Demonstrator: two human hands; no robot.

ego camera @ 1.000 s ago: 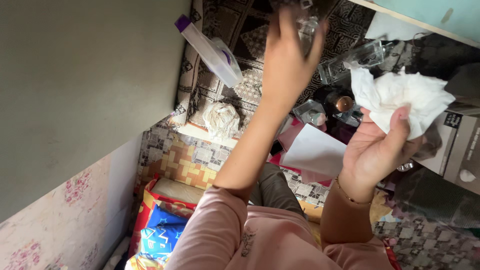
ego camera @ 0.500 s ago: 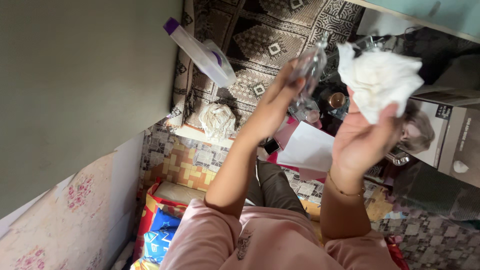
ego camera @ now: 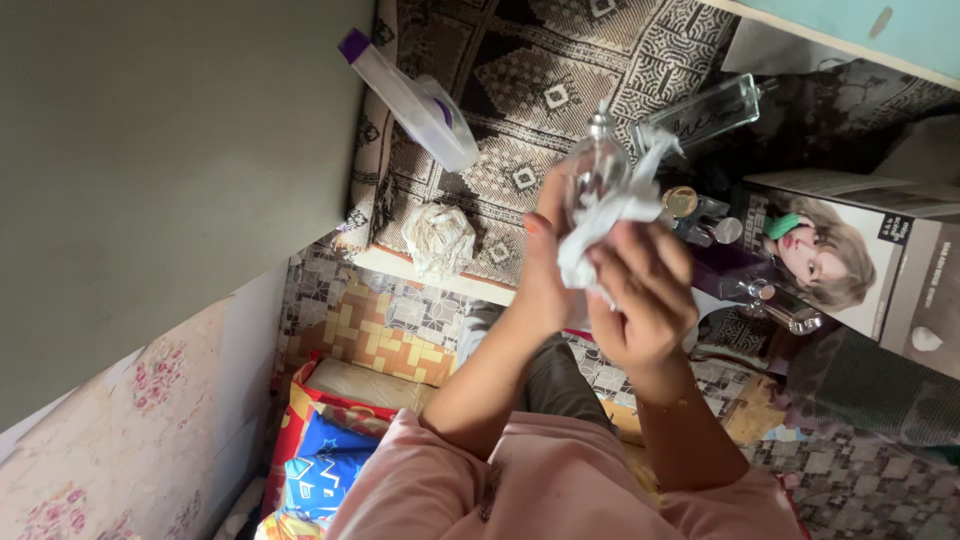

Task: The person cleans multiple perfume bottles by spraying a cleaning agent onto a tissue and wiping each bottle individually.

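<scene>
A brown patterned woven mat (ego camera: 560, 60) lay behind. In front of it the left hand (ego camera: 545, 270) clamped a small clear glass bottle (ego camera: 597, 165), while the right hand (ego camera: 640, 295) fingers pressed a crumpled white tissue (ego camera: 600, 225) against it.

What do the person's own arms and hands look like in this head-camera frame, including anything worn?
Both forearms are bare; pink sleeves are pushed up near the elbows. The left hand shows an orange-painted thumbnail. The right hand wears no glove, and no ring or watch is visible on either. A thin bracelet cannot be confirmed at this moment.
</scene>
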